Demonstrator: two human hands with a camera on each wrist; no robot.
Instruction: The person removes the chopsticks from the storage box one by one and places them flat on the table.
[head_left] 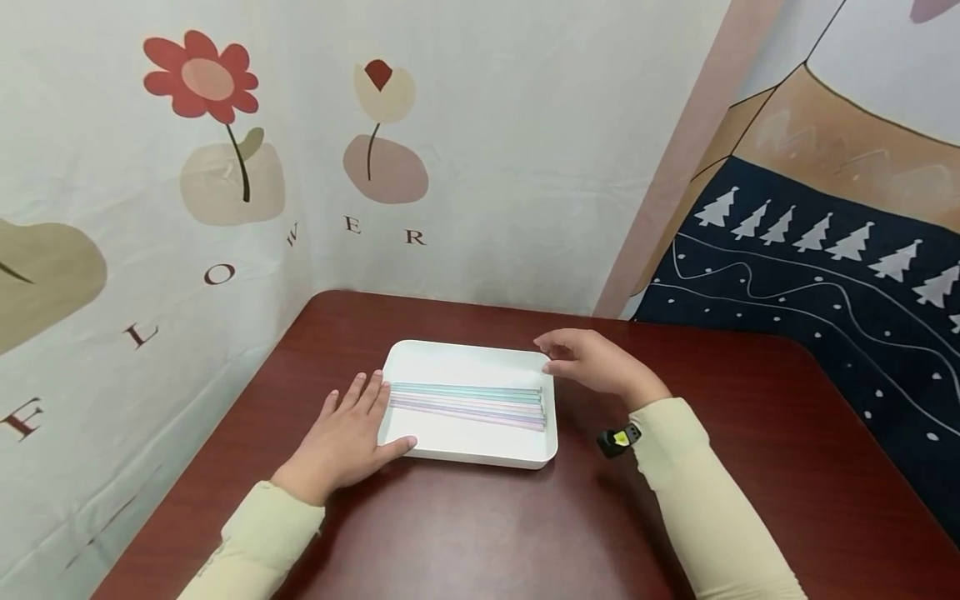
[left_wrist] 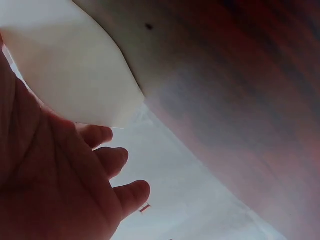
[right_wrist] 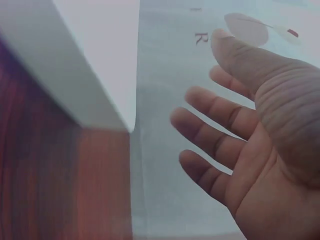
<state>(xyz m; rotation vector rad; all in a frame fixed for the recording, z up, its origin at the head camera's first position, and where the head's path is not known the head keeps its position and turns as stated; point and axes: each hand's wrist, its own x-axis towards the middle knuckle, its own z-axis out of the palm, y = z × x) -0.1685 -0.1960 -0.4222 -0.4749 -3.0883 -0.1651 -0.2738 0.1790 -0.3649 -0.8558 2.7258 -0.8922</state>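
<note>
A shallow white tray [head_left: 465,362] lies on the table, and its outer wall also shows in both wrist views. In it lies a row of thin pastel sticks [head_left: 468,404], like drinking straws, in teal, white, pink and lilac. My left hand [head_left: 348,433] rests against the tray's left side, fingers spread and the thumb by the near edge. Over the far right corner of the tray hovers my right hand [head_left: 596,362], its fingers loosely bent. In the right wrist view that hand [right_wrist: 250,140] holds nothing and appears apart from the tray wall.
The dark red wooden table [head_left: 480,533] has rounded far corners. White cloth [head_left: 510,167] with printed flowers and letters hangs behind and to the left. A navy cloth [head_left: 810,283] with printed white trees hangs at the right. A small black device [head_left: 618,440] is at my right wrist.
</note>
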